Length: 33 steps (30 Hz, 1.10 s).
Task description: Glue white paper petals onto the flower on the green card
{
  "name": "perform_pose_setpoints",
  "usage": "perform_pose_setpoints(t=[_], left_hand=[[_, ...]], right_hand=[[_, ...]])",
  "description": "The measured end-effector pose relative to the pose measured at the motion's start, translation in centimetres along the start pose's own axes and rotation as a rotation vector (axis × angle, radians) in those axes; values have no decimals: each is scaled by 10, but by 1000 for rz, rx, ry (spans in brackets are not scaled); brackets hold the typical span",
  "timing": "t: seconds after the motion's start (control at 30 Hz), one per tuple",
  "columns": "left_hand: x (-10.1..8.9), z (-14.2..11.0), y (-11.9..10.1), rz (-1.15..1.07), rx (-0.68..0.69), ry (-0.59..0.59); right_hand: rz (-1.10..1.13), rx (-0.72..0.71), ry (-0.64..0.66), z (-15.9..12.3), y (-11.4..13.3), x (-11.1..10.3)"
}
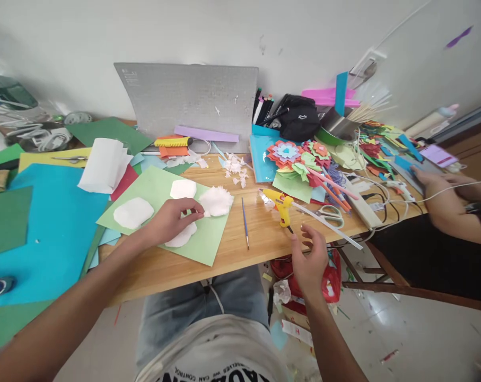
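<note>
My left hand (174, 216) reaches over a light green paper sheet (208, 249). Its thumb and fingers pinch the near edge of a fluffy, fringed white paper piece (216, 201). Around it on the sheet lie rounded white paper pieces: one on the left (133, 213), one behind (183, 189), and one partly under the hand (181, 237). My right hand (309, 257) is held at the table's front edge with fingers apart and nothing in them. Just beyond it a yellow glue gun (282, 204) rests on the wood beside its cord, with a thin blue paintbrush (245, 223) to its left.
A grey cutting mat (192, 101) leans on the wall. Layered paper flowers (287, 154), scissors (331, 215) and a power strip (363, 207) crowd the right. Blue paper (57, 212) and folded white paper (104, 165) lie left. Another person's hands (439, 191) are at far right.
</note>
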State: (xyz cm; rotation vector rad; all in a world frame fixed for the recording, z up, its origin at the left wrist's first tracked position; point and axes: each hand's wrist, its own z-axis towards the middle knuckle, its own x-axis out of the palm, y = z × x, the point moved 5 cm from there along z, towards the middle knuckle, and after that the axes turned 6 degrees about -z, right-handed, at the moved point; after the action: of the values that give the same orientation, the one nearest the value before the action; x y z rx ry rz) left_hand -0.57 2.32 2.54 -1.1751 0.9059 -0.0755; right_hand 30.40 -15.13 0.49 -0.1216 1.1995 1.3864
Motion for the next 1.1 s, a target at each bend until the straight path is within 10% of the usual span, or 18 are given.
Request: perform_pose_setpoints(t=[0.3, 1.1], left_hand=[[17, 3, 1, 382, 298, 86], [7, -2, -3, 424, 363, -45]], right_hand=[[-150, -42, 85, 42, 1, 34], [126, 42, 295, 73, 8, 67]])
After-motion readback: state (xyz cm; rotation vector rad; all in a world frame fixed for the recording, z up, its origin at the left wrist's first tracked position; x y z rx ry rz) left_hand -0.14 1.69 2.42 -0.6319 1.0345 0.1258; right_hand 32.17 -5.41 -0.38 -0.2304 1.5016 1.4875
